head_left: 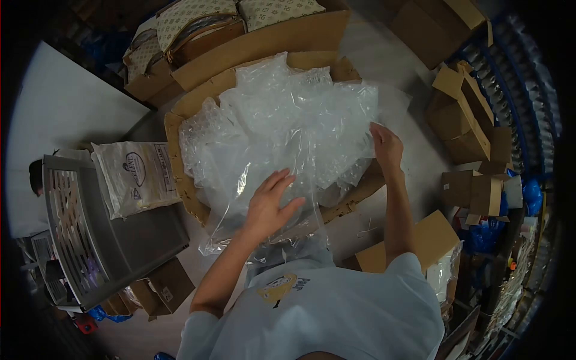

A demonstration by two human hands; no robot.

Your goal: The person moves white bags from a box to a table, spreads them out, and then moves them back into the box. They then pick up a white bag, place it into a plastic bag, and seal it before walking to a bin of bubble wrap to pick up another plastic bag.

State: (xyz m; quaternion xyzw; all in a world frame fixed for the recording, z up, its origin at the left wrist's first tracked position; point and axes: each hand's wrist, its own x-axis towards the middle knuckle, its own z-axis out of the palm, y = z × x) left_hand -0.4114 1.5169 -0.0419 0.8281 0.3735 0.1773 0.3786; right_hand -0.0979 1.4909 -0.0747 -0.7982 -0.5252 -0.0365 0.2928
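A large cardboard box (174,144) in front of me is heaped with clear plastic bags and bubble wrap (270,96). Over its near side lies a smooth clear plastic sheet (240,162), hanging toward my shirt. My left hand (273,207) rests on or just above this sheet, fingers spread, holding nothing. At the right side of the heap, my right hand (387,144) has its fingers pressed together at the edge of the clear plastic.
Patterned bags (198,24) fill a carton beyond the box. A printed plastic package (138,174) lies on a grey cart (120,240) at left. Open cartons (459,111) stand at right, another carton (429,240) near my right elbow.
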